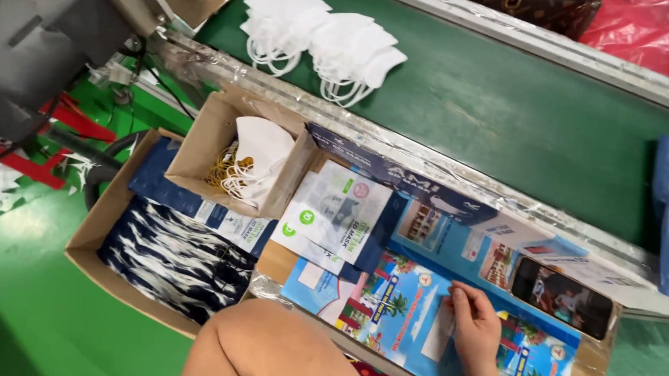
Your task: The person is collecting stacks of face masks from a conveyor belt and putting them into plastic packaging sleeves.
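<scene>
green conveyor belt [518,115] runs behind. far left of the fingers, a cardboard box [218,133] holds white masks [261,153]; nearer, a white-green flat packet [336,216]. right hand [475,333] rests flat, fingers together, on a blue printed sheet [404,315]; phone [561,296] just right.

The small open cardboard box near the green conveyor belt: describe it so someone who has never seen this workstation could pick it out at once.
Start at the green conveyor belt and cross its foil-taped metal rail toward the person. The small cardboard box sits against that rail, left of the flat printed packets. Unlike the larger carton below it, it holds white masks and yellow bands.
</scene>
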